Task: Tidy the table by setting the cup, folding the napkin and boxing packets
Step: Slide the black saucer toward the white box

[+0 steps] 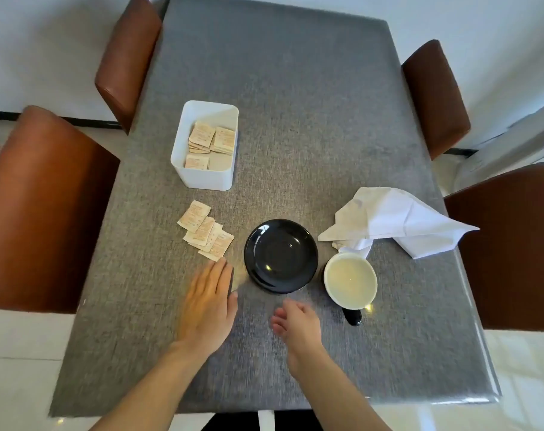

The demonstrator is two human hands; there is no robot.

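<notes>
Left hand (208, 303) flat on counter (295, 119), fingers (216, 275) straight and together, tips just short of loose packets (206, 229) (likely gathering them for box (202, 178)). Right hand (298, 328) empty, fingers loosely curled near cup (350, 279), which stands off saucer (280, 256).

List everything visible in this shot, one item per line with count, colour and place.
table: one, grey, fills the centre
chairs: four, brown, two per side
box: one, white, left of centre, holds packets
packets in box: several, beige
loose packets: about four, beige, overlapping, in front of the box
saucer: one, black, centre, empty
cup: one, white inside with dark handle, right of the saucer
napkin: one, white, crumpled, behind the cup
left hand: flat, near the loose packets
right hand: loosely curled, holds nothing
</notes>
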